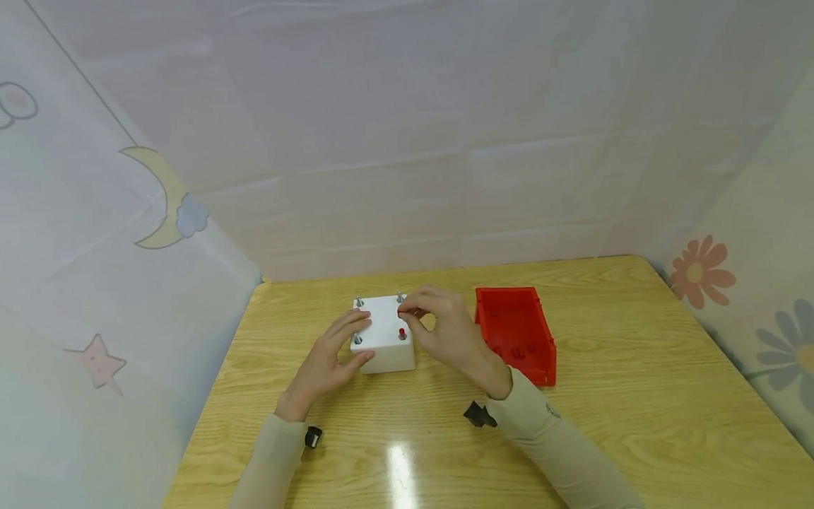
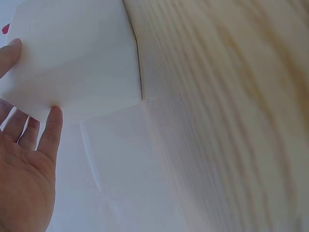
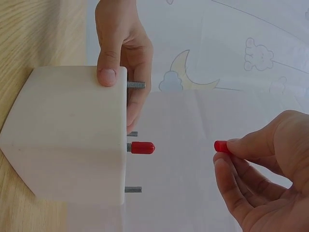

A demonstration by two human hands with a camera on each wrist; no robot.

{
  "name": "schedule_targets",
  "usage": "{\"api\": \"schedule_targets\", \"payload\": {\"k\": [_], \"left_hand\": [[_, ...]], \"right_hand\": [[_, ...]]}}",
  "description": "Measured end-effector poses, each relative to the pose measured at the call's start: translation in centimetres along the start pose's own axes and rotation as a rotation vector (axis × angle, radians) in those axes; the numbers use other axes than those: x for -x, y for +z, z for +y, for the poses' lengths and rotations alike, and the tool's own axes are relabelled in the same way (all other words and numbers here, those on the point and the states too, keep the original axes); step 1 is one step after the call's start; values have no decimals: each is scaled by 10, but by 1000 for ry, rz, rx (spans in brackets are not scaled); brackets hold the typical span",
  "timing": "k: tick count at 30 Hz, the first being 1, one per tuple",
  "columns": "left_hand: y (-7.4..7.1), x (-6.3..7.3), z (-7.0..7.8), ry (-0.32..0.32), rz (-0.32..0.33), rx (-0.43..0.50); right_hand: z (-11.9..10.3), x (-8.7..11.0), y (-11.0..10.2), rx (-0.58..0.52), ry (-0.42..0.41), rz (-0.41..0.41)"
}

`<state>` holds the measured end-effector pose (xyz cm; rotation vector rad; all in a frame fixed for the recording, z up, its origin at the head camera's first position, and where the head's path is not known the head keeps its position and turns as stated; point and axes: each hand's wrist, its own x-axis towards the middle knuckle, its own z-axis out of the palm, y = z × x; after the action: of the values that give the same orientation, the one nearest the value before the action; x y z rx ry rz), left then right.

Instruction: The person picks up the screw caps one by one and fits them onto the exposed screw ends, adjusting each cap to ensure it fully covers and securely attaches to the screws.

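The right hand (image 1: 450,331) pinches a red cap (image 3: 221,146) above the white box (image 3: 63,111); a careless pinch might drop it (the left hand (image 1: 326,362), loosely spread, rests on the box).

Pale, creased sheeting (image 1: 381,141) — printed with a moon (image 1: 170,185) and red flower (image 1: 696,272) — borders a wood-grain table (image 1: 636,332).

Pale cloth (image 1: 413,141) around my wooden table (image 1: 636,367)
I see the cloth creased past the back edge; beyond the left, a yellow moon (image 1: 173,187), blue cloud (image 1: 191,217) and pink star (image 1: 97,360); beyond the right, a red flower (image 1: 695,272) near the back corner and a grey flower (image 1: 804,353).
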<state>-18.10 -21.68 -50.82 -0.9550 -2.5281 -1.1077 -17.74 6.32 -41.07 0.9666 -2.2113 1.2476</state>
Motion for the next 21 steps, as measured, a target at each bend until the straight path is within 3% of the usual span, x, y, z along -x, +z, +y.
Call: {"api": "schedule_targets", "payload": {"k": [21], "left_hand": [[0,0,-2,6,0,12]], "right_hand": [[-4,-1,4,-29,-8,-16]]}}
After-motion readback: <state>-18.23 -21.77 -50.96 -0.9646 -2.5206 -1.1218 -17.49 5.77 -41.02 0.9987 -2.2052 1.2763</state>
